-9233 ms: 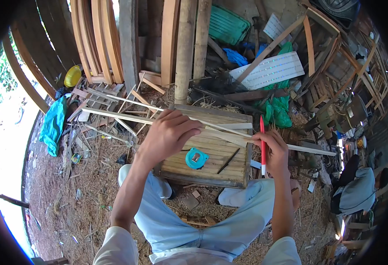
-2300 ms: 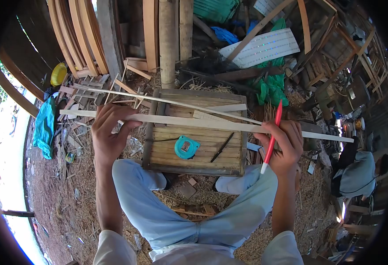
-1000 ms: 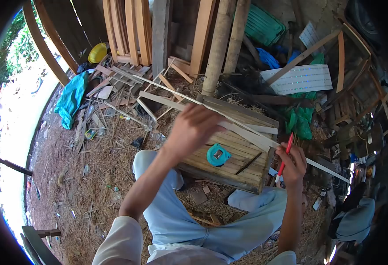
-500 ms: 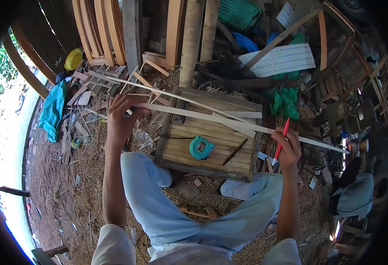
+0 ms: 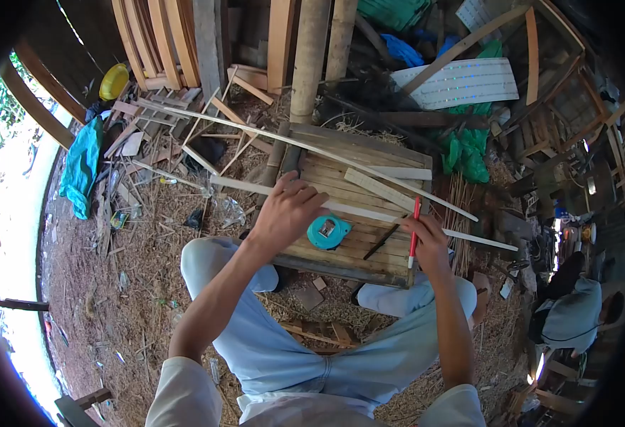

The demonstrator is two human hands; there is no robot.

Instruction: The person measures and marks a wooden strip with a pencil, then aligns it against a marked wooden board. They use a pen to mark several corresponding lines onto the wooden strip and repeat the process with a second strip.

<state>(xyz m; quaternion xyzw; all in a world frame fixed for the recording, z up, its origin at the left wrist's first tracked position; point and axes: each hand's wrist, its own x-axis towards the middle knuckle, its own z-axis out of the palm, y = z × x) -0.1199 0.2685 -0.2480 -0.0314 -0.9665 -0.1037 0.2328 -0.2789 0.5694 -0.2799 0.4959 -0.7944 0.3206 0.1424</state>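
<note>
A thin pale wooden strip [image 5: 369,211] runs across in front of me above a low slatted table [image 5: 305,250]. My left hand [image 5: 289,208] is closed round the strip left of its middle. Toward its right end my right hand [image 5: 426,238] holds the strip, with a red pen [image 5: 416,231] upright between the fingers. A second, longer strip [image 5: 255,131] slants over the table behind it. A teal tape measure [image 5: 328,232] lies on the slats, with a dark thin stick [image 5: 381,242] to its right. Two short pale pieces [image 5: 378,188] lie near the table's back right.
Wood scraps [image 5: 163,117] and a teal cloth [image 5: 81,167] lie on the ground at the left. Green plastic [image 5: 467,153] and a white perforated sheet [image 5: 462,83] are at the back right. Another person [image 5: 572,317] is at the far right.
My left hand has moved right and toward me along the strip, closer to my right hand. My right hand and the strip have shifted left. The longer strip's right end now shows past the table.
</note>
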